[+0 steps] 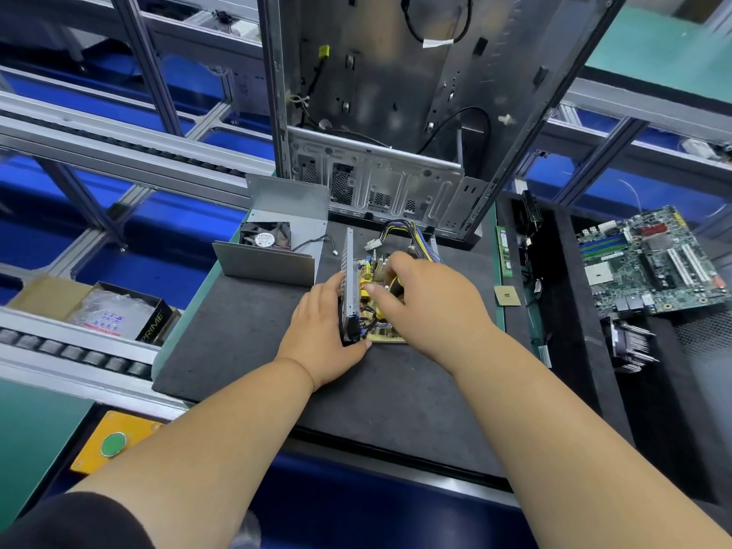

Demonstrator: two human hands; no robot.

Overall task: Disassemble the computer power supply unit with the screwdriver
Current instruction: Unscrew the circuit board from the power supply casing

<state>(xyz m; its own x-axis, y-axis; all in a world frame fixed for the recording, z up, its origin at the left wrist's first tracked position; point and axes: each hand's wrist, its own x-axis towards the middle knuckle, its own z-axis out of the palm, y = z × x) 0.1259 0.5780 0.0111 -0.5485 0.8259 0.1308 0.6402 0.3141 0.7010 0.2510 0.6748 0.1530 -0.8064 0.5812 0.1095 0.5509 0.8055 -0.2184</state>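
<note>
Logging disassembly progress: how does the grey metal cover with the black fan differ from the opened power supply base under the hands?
The grey metal cover with the black fan lies apart at the left, untouched; the opened power supply base is gripped by the left hand. The cover holds only a fan; the base carries a yellow circuit board and a wire bundle, where the right hand reaches. Both rest on the dark mat.
</note>
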